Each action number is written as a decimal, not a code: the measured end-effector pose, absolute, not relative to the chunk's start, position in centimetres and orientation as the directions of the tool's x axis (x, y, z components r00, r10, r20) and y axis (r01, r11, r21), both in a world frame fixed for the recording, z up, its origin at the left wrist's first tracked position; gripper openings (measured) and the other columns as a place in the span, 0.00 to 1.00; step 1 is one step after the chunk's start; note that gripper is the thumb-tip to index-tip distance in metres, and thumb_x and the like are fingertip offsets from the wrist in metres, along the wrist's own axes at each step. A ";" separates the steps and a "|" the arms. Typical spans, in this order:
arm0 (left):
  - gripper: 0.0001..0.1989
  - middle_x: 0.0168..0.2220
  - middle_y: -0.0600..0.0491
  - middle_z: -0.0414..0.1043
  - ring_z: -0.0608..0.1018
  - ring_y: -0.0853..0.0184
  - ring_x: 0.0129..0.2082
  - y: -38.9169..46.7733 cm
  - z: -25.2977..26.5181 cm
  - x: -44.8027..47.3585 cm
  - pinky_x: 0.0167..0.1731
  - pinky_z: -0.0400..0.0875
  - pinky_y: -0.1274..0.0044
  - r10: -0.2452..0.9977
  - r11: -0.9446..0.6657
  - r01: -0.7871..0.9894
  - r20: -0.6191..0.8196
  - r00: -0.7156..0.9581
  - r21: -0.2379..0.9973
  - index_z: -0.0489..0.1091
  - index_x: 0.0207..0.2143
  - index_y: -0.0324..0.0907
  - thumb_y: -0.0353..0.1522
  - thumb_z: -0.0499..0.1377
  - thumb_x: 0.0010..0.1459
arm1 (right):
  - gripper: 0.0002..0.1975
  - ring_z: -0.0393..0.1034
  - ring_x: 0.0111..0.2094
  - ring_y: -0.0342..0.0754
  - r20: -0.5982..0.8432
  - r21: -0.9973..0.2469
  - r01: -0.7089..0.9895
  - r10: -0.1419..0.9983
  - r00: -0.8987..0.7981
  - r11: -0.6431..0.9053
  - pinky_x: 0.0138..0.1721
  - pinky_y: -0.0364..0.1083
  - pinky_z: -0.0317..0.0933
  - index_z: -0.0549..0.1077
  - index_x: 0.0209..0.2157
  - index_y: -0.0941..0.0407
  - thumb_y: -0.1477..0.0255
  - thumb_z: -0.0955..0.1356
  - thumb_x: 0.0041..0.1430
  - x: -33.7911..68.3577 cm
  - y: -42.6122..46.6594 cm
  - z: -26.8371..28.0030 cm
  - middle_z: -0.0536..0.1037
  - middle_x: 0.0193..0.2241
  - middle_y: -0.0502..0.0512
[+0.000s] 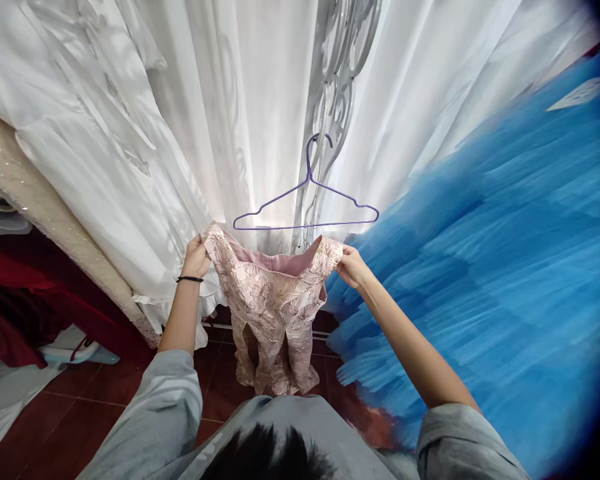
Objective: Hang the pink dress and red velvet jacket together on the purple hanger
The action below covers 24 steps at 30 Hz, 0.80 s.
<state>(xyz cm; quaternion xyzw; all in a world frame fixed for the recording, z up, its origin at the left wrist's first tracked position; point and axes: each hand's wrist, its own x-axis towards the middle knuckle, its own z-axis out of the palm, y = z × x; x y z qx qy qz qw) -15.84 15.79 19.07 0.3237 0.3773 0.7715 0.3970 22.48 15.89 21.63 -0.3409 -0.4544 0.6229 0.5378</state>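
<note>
Pink dress (273, 297), where is it right now?

It's held up in front of the person, low in the middle of the view, above a dark red tiled floor (100, 393). The neckline is spread wide, so the plain pink lining shows inside.

And how are the hands gripping it?

Each one pinches a shoulder. The left hand (196, 259) has its thumb and fingers pressed on one strap, with a black band (190, 279) around that wrist. The right hand (353, 267) pinches the opposite strap.

Is it on the hanger?

No, the purple hanger (309, 175) is just beyond the neckline with nothing on it. Its hook is by a metal frame (347, 100) with curly shapes; I can't tell whether it's caught there.

What's around them?

White curtains (275, 120) behind, white clothes (105, 180) on the left, and a big blue ruffled skirt (480, 267) filling the right, near the right arm.

Does the dress have a pattern?

Yes, shiny gold-toned flowers all over the outside.
</note>
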 end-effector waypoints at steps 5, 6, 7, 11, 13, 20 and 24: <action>0.25 0.29 0.51 0.79 0.81 0.62 0.40 17.4 21.4 -15.3 0.43 0.75 0.75 0.903 -0.372 -0.273 0.278 -0.328 0.887 0.77 0.32 0.38 0.37 0.77 0.29 | 0.19 0.67 0.19 0.39 0.075 -0.940 -0.341 0.975 -0.209 -0.001 0.19 0.38 0.64 0.79 0.26 0.55 0.72 0.82 0.26 23.3 15.4 21.6 0.80 0.23 0.48; 0.26 0.31 0.50 0.80 0.81 0.62 0.41 17.6 21.9 -14.8 0.43 0.74 0.75 0.916 -0.356 -0.246 0.286 -0.281 0.901 0.78 0.33 0.37 0.38 0.77 0.29 | 0.19 0.68 0.20 0.40 0.084 -0.942 -0.334 0.975 -0.207 0.010 0.20 0.39 0.64 0.79 0.27 0.55 0.72 0.82 0.26 23.6 15.3 21.6 0.80 0.24 0.49; 0.27 0.33 0.49 0.80 0.81 0.62 0.41 17.7 22.3 -14.2 0.43 0.74 0.75 0.926 -0.344 -0.211 0.293 -0.238 0.915 0.78 0.35 0.37 0.39 0.77 0.29 | 0.19 0.69 0.21 0.41 0.089 -0.944 -0.330 0.976 -0.200 0.019 0.21 0.39 0.65 0.80 0.27 0.54 0.71 0.82 0.27 24.0 15.2 21.7 0.80 0.24 0.49; 0.28 0.32 0.48 0.80 0.80 0.60 0.39 18.6 23.6 -11.9 0.42 0.73 0.74 0.925 -0.354 -0.070 0.338 -0.176 0.933 0.78 0.31 0.34 0.39 0.78 0.26 | 0.22 0.70 0.21 0.42 0.073 -0.948 -0.316 0.988 -0.134 0.027 0.21 0.40 0.65 0.81 0.29 0.53 0.68 0.82 0.25 25.7 15.1 21.3 0.81 0.25 0.49; 0.27 0.28 0.49 0.79 0.79 0.62 0.35 19.3 23.9 -11.2 0.38 0.72 0.75 0.919 -0.353 -0.024 0.342 -0.194 0.935 0.77 0.28 0.34 0.40 0.77 0.24 | 0.23 0.71 0.23 0.43 0.069 -0.951 -0.307 0.992 -0.105 0.034 0.23 0.41 0.67 0.81 0.29 0.53 0.66 0.83 0.25 26.7 15.0 21.0 0.81 0.26 0.50; 0.24 0.16 0.59 0.66 0.67 0.73 0.18 20.9 24.6 -11.1 0.20 0.60 0.81 0.915 -0.285 -0.002 0.272 -0.298 0.958 0.73 0.23 0.37 0.45 0.73 0.29 | 0.20 0.75 0.26 0.49 0.213 -0.945 -0.234 0.972 0.096 0.230 0.30 0.47 0.72 0.79 0.22 0.56 0.60 0.82 0.28 31.9 16.0 21.8 0.80 0.23 0.53; 0.18 0.14 0.61 0.60 0.59 0.77 0.17 21.1 25.9 -11.4 0.18 0.52 0.82 0.868 -0.362 0.113 0.379 -0.320 0.925 0.72 0.20 0.37 0.42 0.71 0.34 | 0.18 0.76 0.28 0.48 0.272 -0.911 -0.258 0.940 0.208 0.321 0.31 0.46 0.72 0.80 0.24 0.55 0.63 0.82 0.29 34.1 16.8 22.6 0.81 0.25 0.53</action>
